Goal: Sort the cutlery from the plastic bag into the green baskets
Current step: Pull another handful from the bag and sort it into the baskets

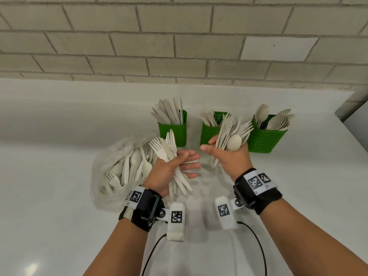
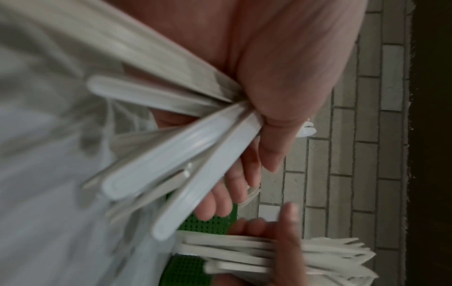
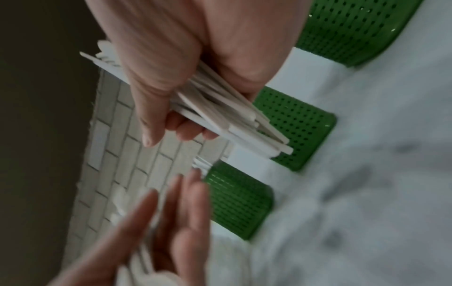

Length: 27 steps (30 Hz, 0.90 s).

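Three green baskets stand by the wall: the left basket (image 1: 172, 134) holds knives, the middle basket (image 1: 209, 134) forks, the right basket (image 1: 266, 138) spoons. The clear plastic bag (image 1: 111, 156) lies to their left with several pale utensils inside. My left hand (image 1: 177, 166) holds a fan of forks and knives (image 1: 169, 148), thumb clamped over the handles (image 2: 171, 154), fingers stretched out. My right hand (image 1: 227, 156) grips a bundle of forks and one spoon (image 1: 233, 134) in front of the middle basket; its handles (image 3: 232, 120) stick out below the fist.
The white counter (image 1: 59, 126) runs along a tiled wall (image 1: 179, 46). Its right edge (image 1: 356, 124) lies close beyond the spoon basket. Camera cables (image 1: 258, 246) hang from both wrists near the front.
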Tool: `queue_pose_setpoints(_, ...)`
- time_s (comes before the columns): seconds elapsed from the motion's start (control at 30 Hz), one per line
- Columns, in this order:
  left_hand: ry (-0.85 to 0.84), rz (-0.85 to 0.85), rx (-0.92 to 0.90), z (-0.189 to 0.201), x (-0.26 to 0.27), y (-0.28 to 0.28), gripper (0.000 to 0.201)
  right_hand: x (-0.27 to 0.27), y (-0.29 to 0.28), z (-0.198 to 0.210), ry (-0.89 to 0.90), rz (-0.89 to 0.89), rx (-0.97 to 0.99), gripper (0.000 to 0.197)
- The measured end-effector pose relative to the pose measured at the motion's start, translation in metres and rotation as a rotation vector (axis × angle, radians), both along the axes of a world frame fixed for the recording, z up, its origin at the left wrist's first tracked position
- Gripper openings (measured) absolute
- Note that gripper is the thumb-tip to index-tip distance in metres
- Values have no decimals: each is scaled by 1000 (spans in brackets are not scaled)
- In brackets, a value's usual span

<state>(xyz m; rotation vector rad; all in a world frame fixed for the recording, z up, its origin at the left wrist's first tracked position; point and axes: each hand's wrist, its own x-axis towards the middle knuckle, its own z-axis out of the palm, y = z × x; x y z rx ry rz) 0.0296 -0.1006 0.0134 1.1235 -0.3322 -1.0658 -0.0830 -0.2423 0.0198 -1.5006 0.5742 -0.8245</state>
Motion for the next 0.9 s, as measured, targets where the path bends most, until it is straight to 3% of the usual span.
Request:
queue_pose_setpoints(0.13,-38,-3,44,-5,1,1,20,1,-2,-35,184,37,74,17)
queue_pose_setpoints(0.23,-8,12,50,-7,2,2,20,2,-6,-41,187,22,116,14)
queue_pose_setpoints(0.33,4,6,37,-7,4,2,21,3,-1,-34,97,23,170,4)
queue_pose_setpoints(0.57,27,-101,37,1,-1,2,21,5,3,-10,54,28,204,5)
queue_pose_setpoints(0.7,-16,-238,67,5,-7,1,26,8,6,15,174,181,127,13)
queue_pose_setpoints(0.8,-108,-296,68,5,-9,1,18,10,7,24,251,304,126,11)
queue_pose_setpoints(0.9,-119,-334,40,5,-8,4,17,11,8,21,264,295,128,16)
